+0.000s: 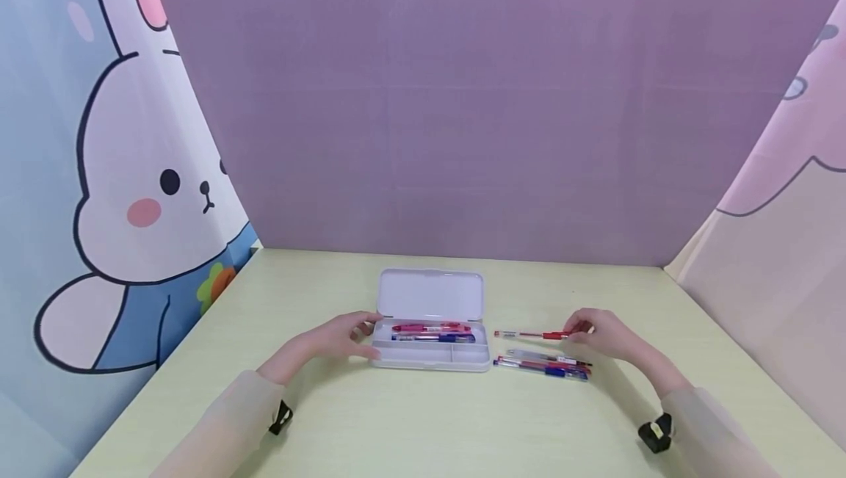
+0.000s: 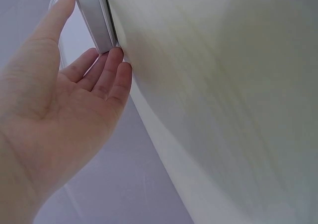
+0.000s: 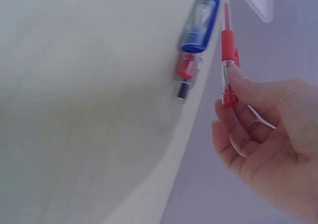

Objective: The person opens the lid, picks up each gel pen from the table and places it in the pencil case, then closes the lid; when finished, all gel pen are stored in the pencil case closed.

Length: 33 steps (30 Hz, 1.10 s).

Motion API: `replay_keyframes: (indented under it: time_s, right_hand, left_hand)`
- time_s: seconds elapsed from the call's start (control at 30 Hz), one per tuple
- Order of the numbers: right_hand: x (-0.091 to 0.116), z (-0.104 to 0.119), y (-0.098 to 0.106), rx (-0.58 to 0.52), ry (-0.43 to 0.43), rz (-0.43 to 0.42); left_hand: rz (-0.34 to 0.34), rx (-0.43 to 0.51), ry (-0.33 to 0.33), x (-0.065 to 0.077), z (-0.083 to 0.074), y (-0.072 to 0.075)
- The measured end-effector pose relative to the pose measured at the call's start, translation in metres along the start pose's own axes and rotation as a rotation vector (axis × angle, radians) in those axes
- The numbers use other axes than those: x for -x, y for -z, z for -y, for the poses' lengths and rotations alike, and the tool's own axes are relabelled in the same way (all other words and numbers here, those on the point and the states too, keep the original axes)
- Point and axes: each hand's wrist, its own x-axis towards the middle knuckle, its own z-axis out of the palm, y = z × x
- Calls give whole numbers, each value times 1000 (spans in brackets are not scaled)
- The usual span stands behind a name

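A white pencil case (image 1: 432,368) lies on the table with its lid (image 1: 431,294) raised at the back. Its rear compartment holds a pink pen (image 1: 423,328) and a blue pen (image 1: 432,338). My left hand (image 1: 344,335) grips the case's left end, thumb at the front corner and fingers toward the back. Right of the case, my right hand (image 1: 603,331) pinches a red gel pen (image 3: 228,45) by its capped end between thumb and fingers. The pen's other end points at the case. Just in front of that hand lie several more pens (image 1: 545,368), side by side.
A pale table (image 1: 429,419) carries everything. Behind it hangs a purple cloth (image 1: 449,111). Printed cloths stand at both sides, with a rabbit (image 1: 152,169) on the left one. Small black devices (image 1: 656,432) are strapped at the wrists.
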Motion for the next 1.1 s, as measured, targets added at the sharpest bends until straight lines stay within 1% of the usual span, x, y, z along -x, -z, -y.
replay_keyframes:
  time_s: [0.13, 0.3, 0.6, 0.77, 1.1]
  right_hand:
    - [-1, 5, 5, -9, -10, -41]
    - [-7, 9, 5, -47, -32, -100]
    - [-21, 27, -1, -88, -12, -172]
    - [-29, 41, -7, -107, 16, -187]
    - [-47, 60, -22, -171, 56, -152]
  left_hand:
    - [1, -1, -12, 0, 1, 0]
    - [6, -5, -15, 0, 0, 0]
    - [5, -3, -20, 1, -1, 1]
    - [6, -7, -13, 1, -2, 1]
    - [10, -5, -8, 0, -2, 1]
